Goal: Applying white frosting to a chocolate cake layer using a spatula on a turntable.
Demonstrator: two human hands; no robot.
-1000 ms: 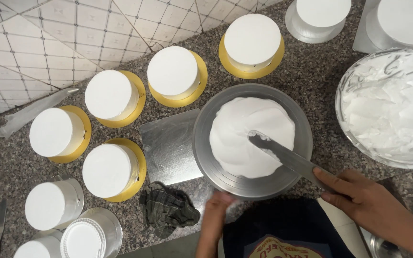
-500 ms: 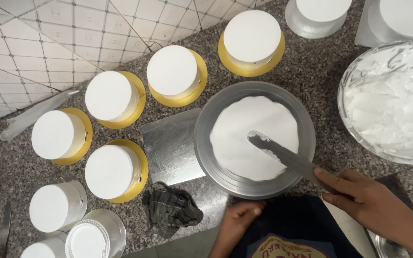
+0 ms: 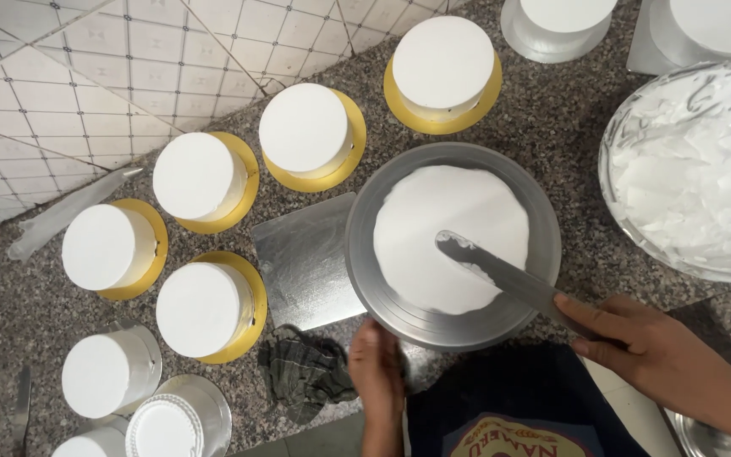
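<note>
Right hand (image 3: 653,355) is closed around the handle of a long, flat, steel palette knife (image 3: 509,278), with the forefinger laid along the top of the blade; the handle itself is hidden inside the grip, and the forearm runs off the lower right corner; the knife's long axis slants from that hand up and to the left, its rounded tip resting on the round white iced cake top (image 3: 452,239) which sits in the middle of a round grey metal turntable (image 3: 454,326). Left hand (image 3: 376,364) lies just below the near rim of the turntable with its fingertips touching the edge; how far the fingers curl is hard to make out, and it holds nothing that can be seen; its wrist is cut off by the bottom edge.

Left of the left hand lies a crumpled dark green cloth (image 3: 308,379), and above that a square silver cake board (image 3: 308,261), partly tucked under the turntable; farther left and above stand five round white cakes on gold boards (image 3: 200,309). Above the right hand sits a large clear bowl of whipped white cream (image 3: 695,165), cropped by the right edge; everything rests on a speckled grey granite counter (image 3: 560,110).
</note>
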